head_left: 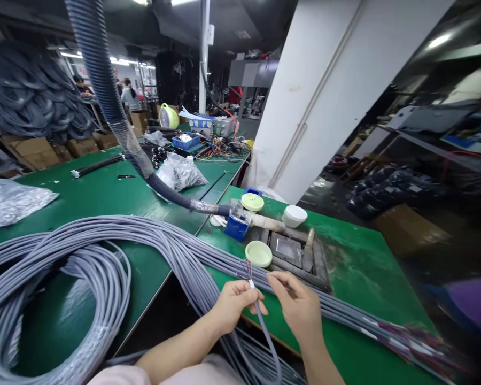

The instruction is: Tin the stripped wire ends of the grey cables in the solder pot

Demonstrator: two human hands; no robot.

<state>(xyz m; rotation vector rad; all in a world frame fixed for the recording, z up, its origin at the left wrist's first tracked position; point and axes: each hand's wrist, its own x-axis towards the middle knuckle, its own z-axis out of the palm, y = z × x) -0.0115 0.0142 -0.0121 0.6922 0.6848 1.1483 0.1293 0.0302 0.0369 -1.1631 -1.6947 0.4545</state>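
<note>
My left hand [240,302] is closed around a grey cable [264,326] just below its stripped end. A white band [252,284] sits there, and thin coloured wires [248,270] fan out above it. My right hand [299,305] is to the right of the wire ends, apart from them, with thumb and forefinger brought together; whether anything is between the tips is too small to tell. Behind both hands a thick bundle of grey cables [220,259] crosses the green bench. A pale green round dish [258,253] stands just beyond the wires.
A soldering pot [291,250] in a dark tray lies beyond my hands. Near it are a blue box [236,227], a yellow-green lid [252,201], a white tub [294,215] and a ribbed hose [172,198]. Coiled cables [104,283] fill the left, and stripped cable ends [417,342] lie right.
</note>
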